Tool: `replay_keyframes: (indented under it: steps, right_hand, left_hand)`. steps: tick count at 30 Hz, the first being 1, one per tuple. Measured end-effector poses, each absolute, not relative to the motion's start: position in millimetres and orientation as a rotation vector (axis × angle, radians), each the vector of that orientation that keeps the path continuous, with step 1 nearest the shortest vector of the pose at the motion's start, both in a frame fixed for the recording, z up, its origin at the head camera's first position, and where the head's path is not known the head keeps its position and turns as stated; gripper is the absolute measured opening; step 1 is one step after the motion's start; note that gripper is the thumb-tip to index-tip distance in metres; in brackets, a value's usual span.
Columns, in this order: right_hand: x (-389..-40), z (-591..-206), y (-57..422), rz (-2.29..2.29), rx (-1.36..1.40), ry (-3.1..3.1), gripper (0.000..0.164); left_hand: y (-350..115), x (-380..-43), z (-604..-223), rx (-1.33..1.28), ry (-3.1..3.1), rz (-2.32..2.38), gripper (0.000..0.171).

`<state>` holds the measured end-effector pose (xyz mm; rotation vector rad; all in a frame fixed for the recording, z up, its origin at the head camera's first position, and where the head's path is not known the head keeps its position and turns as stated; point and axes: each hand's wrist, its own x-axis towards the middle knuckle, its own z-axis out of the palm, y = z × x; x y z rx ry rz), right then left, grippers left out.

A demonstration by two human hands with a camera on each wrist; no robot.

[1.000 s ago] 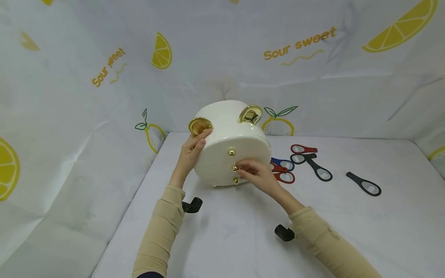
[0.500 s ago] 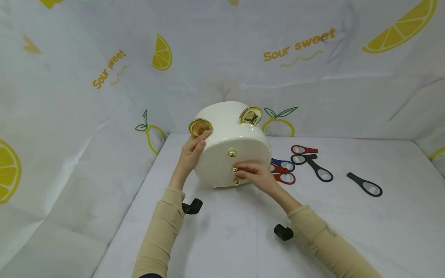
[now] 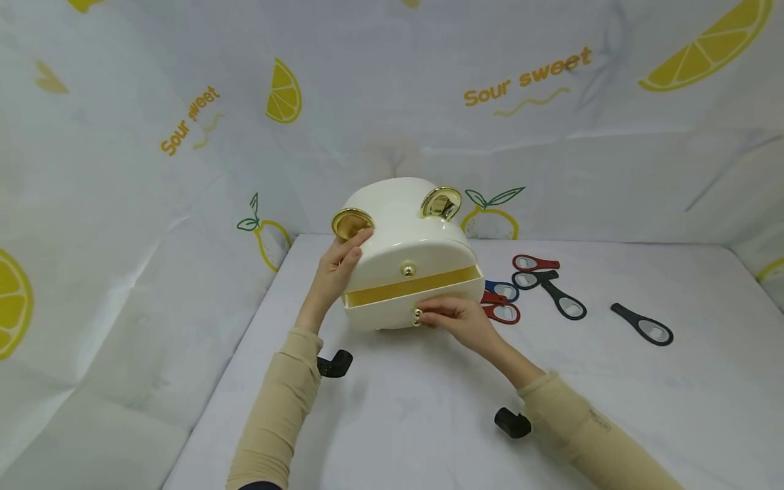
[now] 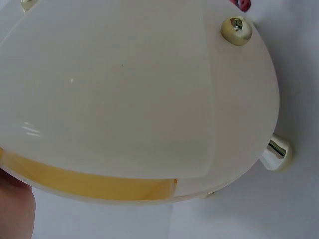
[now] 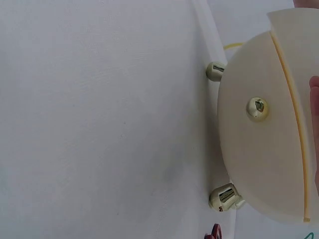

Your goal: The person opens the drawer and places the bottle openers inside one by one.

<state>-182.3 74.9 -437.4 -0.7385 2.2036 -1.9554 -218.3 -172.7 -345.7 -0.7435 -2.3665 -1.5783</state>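
A white rounded box point(image 3: 401, 204) with gold ears point(image 3: 352, 223) and gold knobs stands on the table. Its middle drawer point(image 3: 380, 315) is partly pulled out, showing a yellow inside. My right hand point(image 3: 456, 321) pinches the gold knob point(image 3: 418, 312) of that drawer between thumb and fingers. Against the box's left side lies my left hand point(image 3: 335, 269), fingers extended just below the left ear, thumb near the front edge. In the right wrist view, the rounded bottom drawer point(image 5: 264, 149) carries a gold knob point(image 5: 257, 109), and gold feet point(image 5: 216, 71) stick out below it.
Right of the box lie several flat tools with oval heads, among them a red one point(image 3: 535, 263), a blue one point(image 3: 502, 290) and a black one point(image 3: 642, 324). Lemon-printed sheeting point(image 3: 392, 102) rises behind the white table point(image 3: 398, 422). Black wrist fittings point(image 3: 512, 422) sit under both forearms.
The middle drawer, shut earlier, has come out toward me with my right hand on its knob, uncovering the yellow inside. My left hand has stayed at the box's side.
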Motion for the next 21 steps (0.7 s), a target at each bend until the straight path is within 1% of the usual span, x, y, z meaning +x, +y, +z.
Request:
replay_keyframes:
  steps: [3,9,12,21]
  right_hand:
    - [-175.5,-436.5,76.2,-1.955,-0.744,2.199,0.027]
    - [-163.0,-435.9,78.6,-1.969,-0.702,2.205,0.027]
    - [-157.2,-436.7,80.2,-1.976,-0.725,2.194,0.026]
    - [-142.3,-438.8,85.2,-2.007,-0.820,2.126,0.026]
  left_hand:
    - [-174.0,-219.3,-346.9,-0.731,-2.381,-1.586,0.041]
    - [-174.6,-220.4,-347.5,-0.746,-2.391,-1.602,0.048]
    - [-175.5,-220.9,-347.0,-0.759,-2.403,-1.607,0.050]
    - [-183.8,-226.2,-349.0,-0.752,-2.487,-1.697,0.041]
